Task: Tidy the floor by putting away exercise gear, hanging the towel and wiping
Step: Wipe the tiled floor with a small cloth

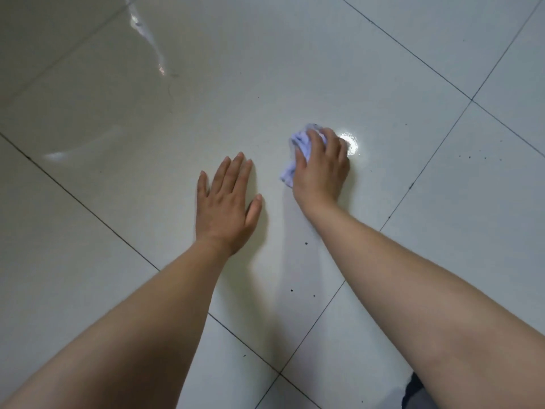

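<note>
The glossy tiled floor (295, 69) carries the left hand (225, 208), flat with straight fingers. The right hand (321, 169) curls its fingers over a crumpled pale cloth (300, 137), pressing it on the tile. Dark specks (306, 243) lie near.

Dim, soft light; a bright glare spot on the floor (351, 143), pale reflections at upper left, slight blur.

cloth (300, 149): pale lilac-blue | floor (265, 69): glossy off-white tiles, dark grout lines in a grid, few black specks
</note>
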Tool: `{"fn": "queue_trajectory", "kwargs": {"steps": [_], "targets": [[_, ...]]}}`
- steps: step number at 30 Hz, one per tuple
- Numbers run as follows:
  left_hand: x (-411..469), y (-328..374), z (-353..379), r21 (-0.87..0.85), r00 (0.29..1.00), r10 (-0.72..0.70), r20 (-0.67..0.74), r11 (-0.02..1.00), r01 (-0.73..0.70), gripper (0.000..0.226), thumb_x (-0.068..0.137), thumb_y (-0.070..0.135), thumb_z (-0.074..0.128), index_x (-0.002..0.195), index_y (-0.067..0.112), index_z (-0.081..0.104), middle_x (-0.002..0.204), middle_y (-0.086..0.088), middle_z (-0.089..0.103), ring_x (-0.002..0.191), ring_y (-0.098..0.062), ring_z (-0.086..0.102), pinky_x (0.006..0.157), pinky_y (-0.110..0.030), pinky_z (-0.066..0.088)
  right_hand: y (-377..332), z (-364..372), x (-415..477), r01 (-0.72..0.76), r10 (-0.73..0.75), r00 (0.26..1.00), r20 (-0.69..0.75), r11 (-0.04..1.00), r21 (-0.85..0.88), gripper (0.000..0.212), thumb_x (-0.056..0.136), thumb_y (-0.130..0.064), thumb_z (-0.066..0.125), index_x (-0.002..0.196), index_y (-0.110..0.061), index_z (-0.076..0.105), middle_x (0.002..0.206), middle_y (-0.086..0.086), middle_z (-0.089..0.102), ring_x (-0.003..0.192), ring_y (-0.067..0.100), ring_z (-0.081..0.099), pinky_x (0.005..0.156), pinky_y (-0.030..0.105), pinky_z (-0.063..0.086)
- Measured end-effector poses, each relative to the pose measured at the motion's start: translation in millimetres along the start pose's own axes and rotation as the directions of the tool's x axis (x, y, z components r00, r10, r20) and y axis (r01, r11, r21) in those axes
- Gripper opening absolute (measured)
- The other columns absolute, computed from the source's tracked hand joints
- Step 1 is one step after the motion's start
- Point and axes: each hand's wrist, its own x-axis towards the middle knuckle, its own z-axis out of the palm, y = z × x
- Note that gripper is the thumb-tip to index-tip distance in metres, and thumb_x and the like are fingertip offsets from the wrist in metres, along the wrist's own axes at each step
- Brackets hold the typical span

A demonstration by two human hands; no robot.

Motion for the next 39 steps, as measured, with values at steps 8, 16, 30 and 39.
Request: {"fn": "queue_trajectory", "kwargs": {"steps": [8,16,30,39], "targets": [[2.6,3.1,-0.4,0.014,1.0,-0.003,0.027,1.0,0.003,0.07,0.085,0.049,0.01,0.15,0.02,0.007,0.159,0.002,0.005,0.145,-0.016,0.002,0.115,-0.047,-0.001,50.9,-27.7,-31.0,0.306,-0.307,0.934,0.183,0.951,0.031,0.041,0.084,-0.039,0.044,0.12,-0.024,0.059,0.129,-0.001,0.052,0.118,0.025,0.046,0.089,0.035,0.037],[12.0,-0.3,-1.6,-0.011,1.0,-0.007,-0.007,1.0,0.007,0.066,0.086,0.05,0.023,0.147,0.027,0.017,0.157,0.001,0.012,0.144,-0.018,0.008,0.115,-0.045,0.0,14.9,7.3,39.9,0.222,-0.218,0.972,0.088,0.974,-0.035,0.035,0.087,-0.032,0.053,0.119,-0.017,0.059,0.131,0.004,0.053,0.118,0.031,0.046,0.101,0.044,0.035],[12.9,-0.3,-3.5,-0.007,1.0,-0.005,-0.014,1.0,0.005,0.067,0.084,0.052,0.024,0.146,0.027,0.022,0.157,0.0,0.017,0.143,-0.018,0.012,0.114,-0.044,0.001,0.6,4.0,35.0,0.353,-0.357,0.923,0.141,0.934,0.059,0.035,0.084,-0.029,0.056,0.115,-0.014,0.062,0.124,0.008,0.057,0.11,0.03,0.05,0.098,0.036,0.037],[10.1,4.5,-1.6,0.025,1.0,0.01,-0.023,1.0,-0.009,0.063,0.088,0.044,0.027,0.147,0.021,0.022,0.156,-0.004,0.018,0.143,-0.023,0.012,0.114,-0.05,0.004,73.2,-42.4,-44.2,0.376,-0.389,0.897,0.21,0.921,0.097,0.044,0.075,-0.02,0.051,0.117,-0.015,0.061,0.125,0.005,0.055,0.113,0.028,0.049,0.092,0.038,0.041]]}}
